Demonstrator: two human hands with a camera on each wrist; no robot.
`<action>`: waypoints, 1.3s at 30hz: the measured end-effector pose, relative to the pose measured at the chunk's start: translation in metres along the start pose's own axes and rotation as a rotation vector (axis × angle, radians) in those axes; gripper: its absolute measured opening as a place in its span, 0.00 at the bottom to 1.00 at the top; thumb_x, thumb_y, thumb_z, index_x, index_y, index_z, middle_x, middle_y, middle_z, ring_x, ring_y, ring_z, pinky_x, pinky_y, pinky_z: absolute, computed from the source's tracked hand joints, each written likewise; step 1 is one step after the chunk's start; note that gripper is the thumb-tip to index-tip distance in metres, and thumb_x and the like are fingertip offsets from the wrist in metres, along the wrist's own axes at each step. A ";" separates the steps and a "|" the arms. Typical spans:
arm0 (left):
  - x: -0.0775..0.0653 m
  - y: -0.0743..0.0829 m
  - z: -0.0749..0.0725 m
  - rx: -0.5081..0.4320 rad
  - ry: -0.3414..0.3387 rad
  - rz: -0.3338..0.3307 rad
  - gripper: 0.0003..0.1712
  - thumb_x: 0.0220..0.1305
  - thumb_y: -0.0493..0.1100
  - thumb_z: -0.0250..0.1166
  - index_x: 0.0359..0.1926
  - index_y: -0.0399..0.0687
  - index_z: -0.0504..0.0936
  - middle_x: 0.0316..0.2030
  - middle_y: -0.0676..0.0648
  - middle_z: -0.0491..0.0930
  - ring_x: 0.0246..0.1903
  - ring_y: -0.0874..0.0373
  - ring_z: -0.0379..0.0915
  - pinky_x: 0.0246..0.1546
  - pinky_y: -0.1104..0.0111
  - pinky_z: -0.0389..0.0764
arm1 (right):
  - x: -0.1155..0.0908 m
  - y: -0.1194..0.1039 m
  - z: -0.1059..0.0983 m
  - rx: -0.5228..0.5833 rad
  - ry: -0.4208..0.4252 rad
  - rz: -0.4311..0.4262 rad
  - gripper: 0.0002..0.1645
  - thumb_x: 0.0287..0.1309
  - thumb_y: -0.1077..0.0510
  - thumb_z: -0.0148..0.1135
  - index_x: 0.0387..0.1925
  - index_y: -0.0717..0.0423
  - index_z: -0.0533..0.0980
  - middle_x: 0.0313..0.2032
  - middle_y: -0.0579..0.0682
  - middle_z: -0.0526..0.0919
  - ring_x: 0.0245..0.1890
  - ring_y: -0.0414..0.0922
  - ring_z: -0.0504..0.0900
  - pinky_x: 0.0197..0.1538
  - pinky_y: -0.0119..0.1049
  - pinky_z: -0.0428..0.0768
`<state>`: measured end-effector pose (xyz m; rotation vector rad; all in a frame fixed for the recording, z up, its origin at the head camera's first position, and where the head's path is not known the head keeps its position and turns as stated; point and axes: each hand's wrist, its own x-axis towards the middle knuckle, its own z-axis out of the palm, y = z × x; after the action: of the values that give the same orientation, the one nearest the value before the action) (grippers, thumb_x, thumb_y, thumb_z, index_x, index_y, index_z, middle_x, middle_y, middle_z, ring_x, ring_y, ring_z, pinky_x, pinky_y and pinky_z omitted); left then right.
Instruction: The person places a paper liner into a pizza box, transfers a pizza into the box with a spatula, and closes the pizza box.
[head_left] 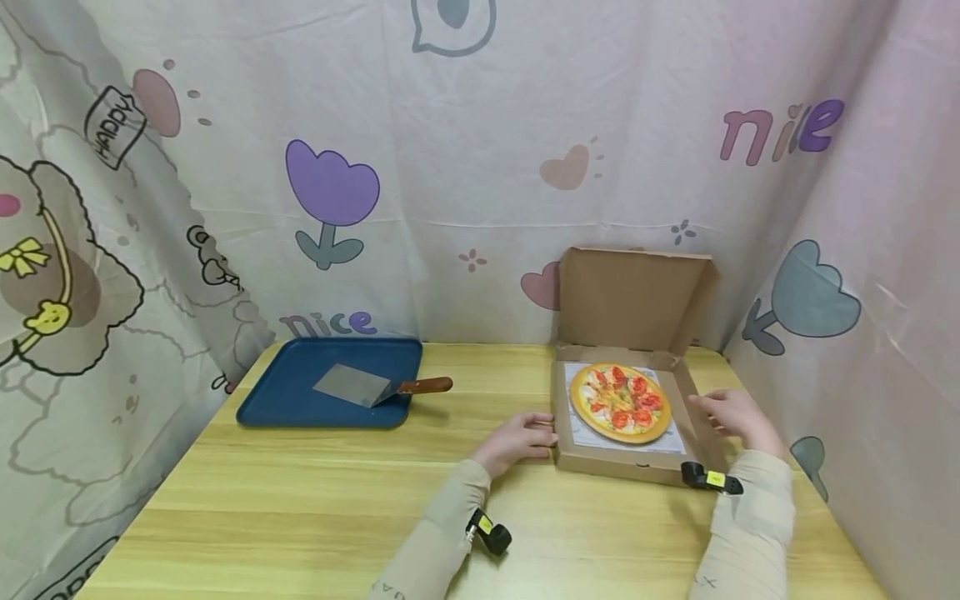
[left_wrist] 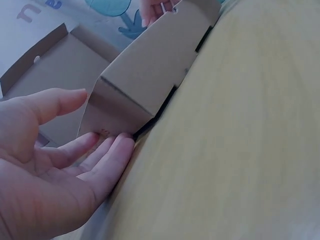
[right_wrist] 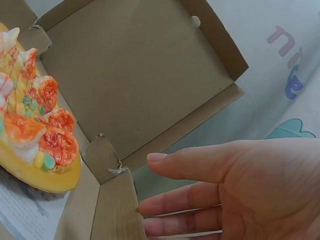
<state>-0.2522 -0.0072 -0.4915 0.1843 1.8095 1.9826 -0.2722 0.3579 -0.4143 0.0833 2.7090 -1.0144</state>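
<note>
A cardboard pizza box point(head_left: 622, 463) stands at the right of the table with its lid point(head_left: 630, 300) raised against the curtain. Inside, a pizza point(head_left: 621, 403) with red and white toppings lies on printed paper point(head_left: 577, 435). My left hand point(head_left: 517, 442) is at the box's left side; in the left wrist view its extended fingertips point(left_wrist: 120, 145) touch the side wall low down, with the thumb apart. Along the right wall is my right hand point(head_left: 738, 417). The right wrist view shows its straight fingers point(right_wrist: 180, 202) meeting that wall from outside, thumb held above.
On the left a blue tray point(head_left: 277, 396) holds a pizza server point(head_left: 356, 385), its wooden handle point(head_left: 426, 385) sticking out over the tray's right rim. A printed curtain point(head_left: 465, 167) hangs behind the wooden table point(head_left: 300, 500) and at both sides.
</note>
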 end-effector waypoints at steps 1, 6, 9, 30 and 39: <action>0.000 0.000 -0.002 -0.003 -0.003 -0.005 0.28 0.63 0.33 0.62 0.63 0.29 0.67 0.52 0.33 0.78 0.41 0.57 0.80 0.53 0.60 0.82 | 0.000 -0.002 0.001 -0.005 -0.002 -0.006 0.40 0.71 0.44 0.47 0.59 0.82 0.64 0.53 0.77 0.74 0.47 0.64 0.79 0.46 0.47 0.84; 0.000 0.000 -0.016 0.029 -0.014 -0.014 0.26 0.64 0.36 0.62 0.59 0.28 0.68 0.49 0.33 0.80 0.38 0.58 0.81 0.51 0.59 0.83 | 0.002 -0.009 0.006 0.000 -0.011 -0.027 0.37 0.71 0.46 0.48 0.58 0.81 0.66 0.51 0.76 0.76 0.46 0.61 0.81 0.43 0.43 0.85; 0.000 0.001 -0.025 0.051 -0.023 -0.018 0.24 0.64 0.38 0.62 0.57 0.29 0.70 0.48 0.32 0.80 0.37 0.57 0.82 0.50 0.59 0.83 | 0.003 -0.013 0.010 0.013 -0.019 -0.044 0.36 0.71 0.47 0.49 0.57 0.81 0.66 0.51 0.75 0.76 0.46 0.59 0.81 0.43 0.42 0.85; -0.016 0.018 -0.071 0.175 -0.077 -0.088 0.23 0.61 0.37 0.66 0.53 0.29 0.70 0.42 0.39 0.81 0.38 0.53 0.83 0.47 0.60 0.84 | 0.012 -0.046 0.031 -0.009 -0.062 -0.119 0.30 0.69 0.50 0.53 0.53 0.77 0.71 0.49 0.73 0.79 0.42 0.56 0.83 0.43 0.45 0.85; -0.027 0.026 -0.086 0.241 -0.095 -0.125 0.21 0.60 0.38 0.67 0.50 0.32 0.71 0.40 0.42 0.81 0.35 0.54 0.82 0.43 0.60 0.85 | 0.017 -0.054 0.043 -0.018 -0.063 -0.159 0.28 0.68 0.52 0.54 0.53 0.77 0.72 0.47 0.71 0.80 0.40 0.55 0.84 0.41 0.44 0.85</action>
<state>-0.2676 -0.0974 -0.4718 0.2301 1.9444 1.6420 -0.2867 0.2883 -0.4154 -0.1667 2.7016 -1.0162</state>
